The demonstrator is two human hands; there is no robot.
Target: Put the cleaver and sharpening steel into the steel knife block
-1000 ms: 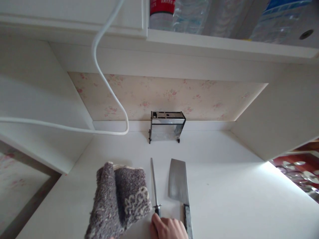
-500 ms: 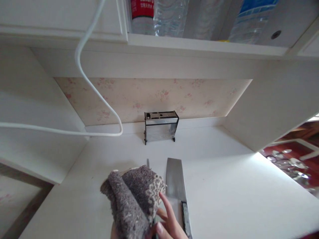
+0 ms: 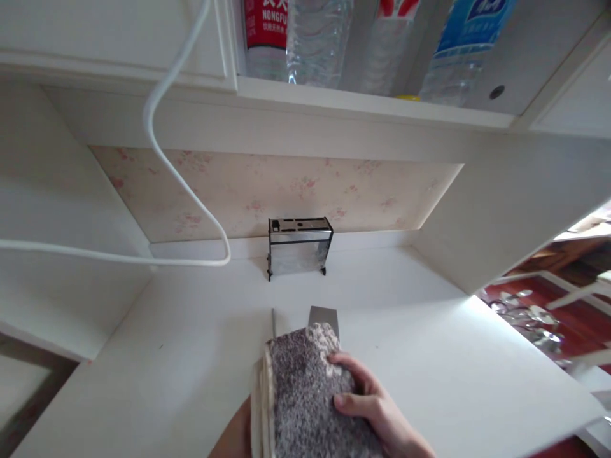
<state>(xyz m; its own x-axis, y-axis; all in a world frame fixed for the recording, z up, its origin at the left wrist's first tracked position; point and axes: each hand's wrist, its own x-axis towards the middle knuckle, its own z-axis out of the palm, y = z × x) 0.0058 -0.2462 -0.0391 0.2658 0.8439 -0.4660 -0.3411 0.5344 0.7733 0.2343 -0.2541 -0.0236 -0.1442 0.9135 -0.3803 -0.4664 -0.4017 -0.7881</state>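
Note:
A folded grey, fuzzy towel (image 3: 305, 388) with a whitish patterned edge is held up over the white counter. My right hand (image 3: 377, 401) grips its right side, the thumb and a finger pressing on the front. My left hand (image 3: 236, 432) is at its lower left, with the fingers hidden behind the cloth. Beyond the towel shows the tip of a cleaver blade (image 3: 323, 315); its handle is covered. A thin grey metal rod (image 3: 273, 323) sticks out to the left of the blade, its lower end hidden by the towel.
A slotted knife holder (image 3: 300, 251) stands at the back of the counter (image 3: 191, 356). A white cable (image 3: 191, 191) hangs across the left. Overhead, a shelf holds several water bottles (image 3: 317, 44). Side panels bound the counter, and a floral wall (image 3: 229, 184) lies behind.
The towel has turned to a flatter, neater folded block and moved right, now covering most of the cleaver. My right hand has moved right and closed on the towel's side. The view has shifted slightly.

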